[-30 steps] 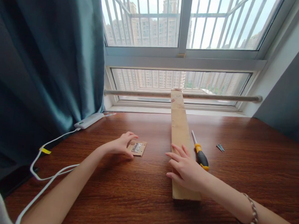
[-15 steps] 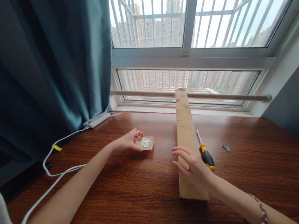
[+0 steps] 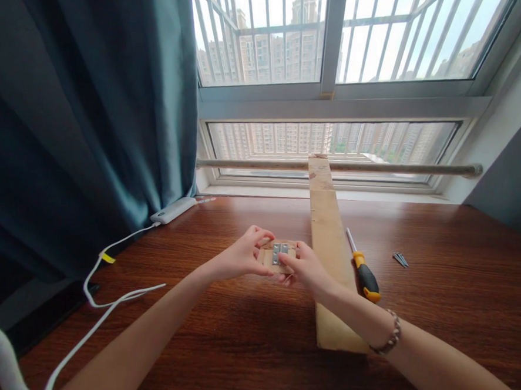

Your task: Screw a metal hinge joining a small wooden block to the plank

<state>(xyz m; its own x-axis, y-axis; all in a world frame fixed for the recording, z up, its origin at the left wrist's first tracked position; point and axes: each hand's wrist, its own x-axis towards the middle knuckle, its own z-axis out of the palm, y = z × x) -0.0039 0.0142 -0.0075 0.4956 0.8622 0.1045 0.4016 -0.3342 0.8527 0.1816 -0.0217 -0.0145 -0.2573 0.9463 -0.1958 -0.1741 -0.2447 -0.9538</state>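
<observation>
Between my hands is a small wooden block (image 3: 266, 256) with a metal hinge (image 3: 276, 253) lying on its upper face. My left hand (image 3: 244, 254) grips the block by its left end, thumb at the near side and fingers at the far side. At the other end my right hand (image 3: 305, 268) is closed on the block too, its thumb over the hinge and other fingers beneath. The hinge's right part is partly hidden by that thumb. My right forearm passes over a long wooden board (image 3: 331, 234).
A screwdriver (image 3: 365, 275) with a yellow and black handle lies right of the board. Several screws (image 3: 400, 259) sit farther right. A white power strip (image 3: 173, 210) and its white cable (image 3: 91, 279) run along the left, beside a blue curtain (image 3: 160, 95).
My right hand has moved left from above the board and taken hold of the block. My left hand has shifted right with the block.
</observation>
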